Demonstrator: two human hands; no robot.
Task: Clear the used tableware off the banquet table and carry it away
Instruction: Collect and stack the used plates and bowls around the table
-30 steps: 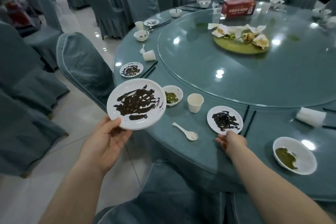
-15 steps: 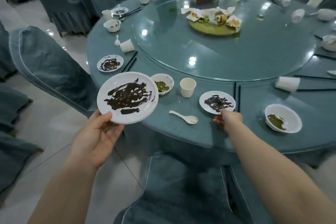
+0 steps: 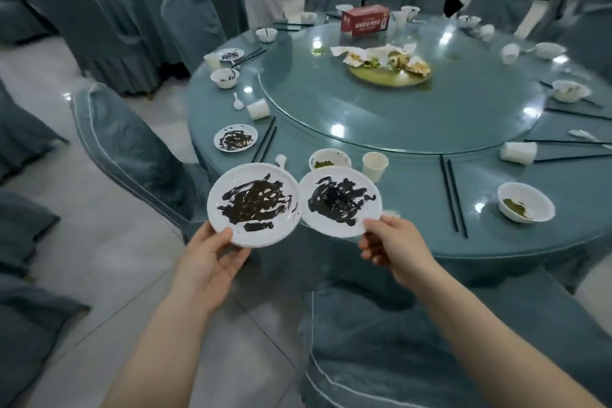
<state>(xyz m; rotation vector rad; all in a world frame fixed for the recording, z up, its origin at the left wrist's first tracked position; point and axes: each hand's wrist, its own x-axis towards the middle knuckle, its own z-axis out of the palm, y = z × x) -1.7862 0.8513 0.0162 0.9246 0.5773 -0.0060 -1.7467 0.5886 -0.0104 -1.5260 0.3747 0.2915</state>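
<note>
One round banquet table [image 3: 381, 252] draped in blue-grey cloth fills the middle of the view, with a glass turntable [image 3: 414, 109] on top of it. Covered chairs stand around it: one chair [image 3: 132, 156] at the left edge of the table and another chair [image 3: 397, 358] just below the near edge, between the two forearms. On the turntable sit a yellow-green platter [image 3: 390, 78] heaped with crumpled wrappers and, farther back, a red box [image 3: 366, 21].

Held above the near edge of the table are two white plates smeared with dark sauce, side by side with their rims touching or overlapping slightly. The left plate [image 3: 254, 205] is gripped at its near rim by the left hand [image 3: 212, 262], thumb on top and fingers beneath. The right plate [image 3: 341, 205] is pinched at its near right rim by the right hand [image 3: 394, 245], fingers curled under it.

On the cloth lie a third sauce-stained plate [image 3: 235, 138] at the left, a bowl [image 3: 526, 202] with green residue at the right, and a smaller bowl [image 3: 330, 158] just behind the held plates. A paper cup [image 3: 375, 166] stands upright beside that bowl; another cup [image 3: 518, 152] lies tipped over farther right. Black chopsticks [image 3: 453, 197] lie as a pair between cup and right bowl.
</note>
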